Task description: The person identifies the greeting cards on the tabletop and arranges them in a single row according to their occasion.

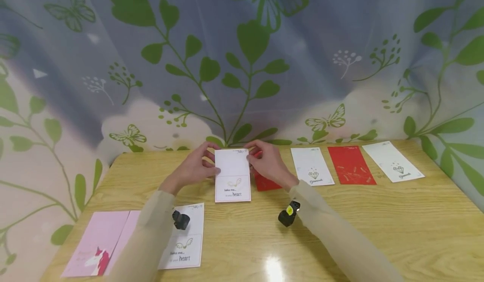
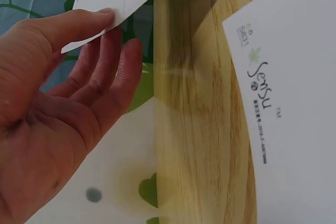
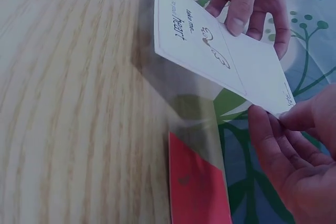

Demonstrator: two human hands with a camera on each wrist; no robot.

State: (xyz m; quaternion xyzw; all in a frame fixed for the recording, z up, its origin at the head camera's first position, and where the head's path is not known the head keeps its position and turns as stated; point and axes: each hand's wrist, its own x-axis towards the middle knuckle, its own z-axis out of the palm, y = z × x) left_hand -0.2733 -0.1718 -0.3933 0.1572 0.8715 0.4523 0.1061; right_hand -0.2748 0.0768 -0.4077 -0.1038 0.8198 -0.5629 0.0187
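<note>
At a light wooden table laid with white and red cards, I hold a white rectangular paper card printed "heart" at its centre, my left hand and right hand each pinching a far corner between thumb and fingers.

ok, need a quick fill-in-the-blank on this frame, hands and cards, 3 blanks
1. Both hands, left hand and right hand, hold one white ____ card.
2. Partly under the right hand lies a ____ card.
3. The pink unicorn card lies at the wooden table's near ____ corner.

Missing words: heart; red; left
</note>
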